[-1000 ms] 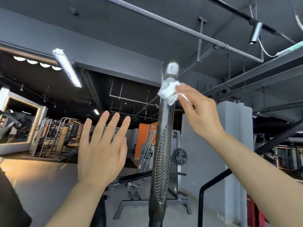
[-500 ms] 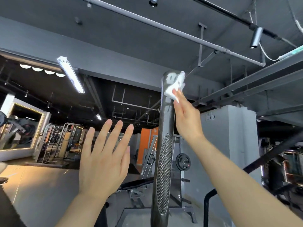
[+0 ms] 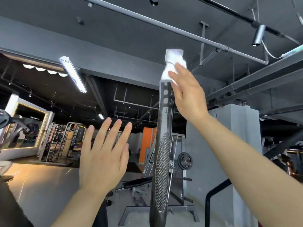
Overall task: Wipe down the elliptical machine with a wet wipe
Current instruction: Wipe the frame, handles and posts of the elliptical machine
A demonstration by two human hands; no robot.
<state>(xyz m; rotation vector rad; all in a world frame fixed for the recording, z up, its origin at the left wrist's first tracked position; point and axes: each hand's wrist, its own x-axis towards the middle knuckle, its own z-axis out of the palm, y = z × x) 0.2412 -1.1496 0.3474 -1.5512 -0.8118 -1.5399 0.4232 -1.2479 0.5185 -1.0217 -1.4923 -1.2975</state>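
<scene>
The elliptical's tall dark handle bar point(image 3: 161, 161) rises through the middle of the view, with a ribbed oval grip on its lower half. A white wet wipe point(image 3: 172, 63) is draped over the bar's top end. My right hand point(image 3: 188, 94) reaches up from the right and presses the wipe against the bar with nearly straight fingers. My left hand point(image 3: 103, 154) hovers in the air to the left of the bar, fingers straight and spread, touching nothing.
A black curved tube point(image 3: 213, 199) of the machine stands at the lower right. Behind the bar are a weight bench point(image 3: 136, 182) and a rack with a plate point(image 3: 185, 160). A grey pillar point(image 3: 229, 145) is at the right, more gym machines at the far left.
My right hand has slid the wipe up the bar, from just below its top to over the top end. The view tilted slightly. My left hand stayed raised and open.
</scene>
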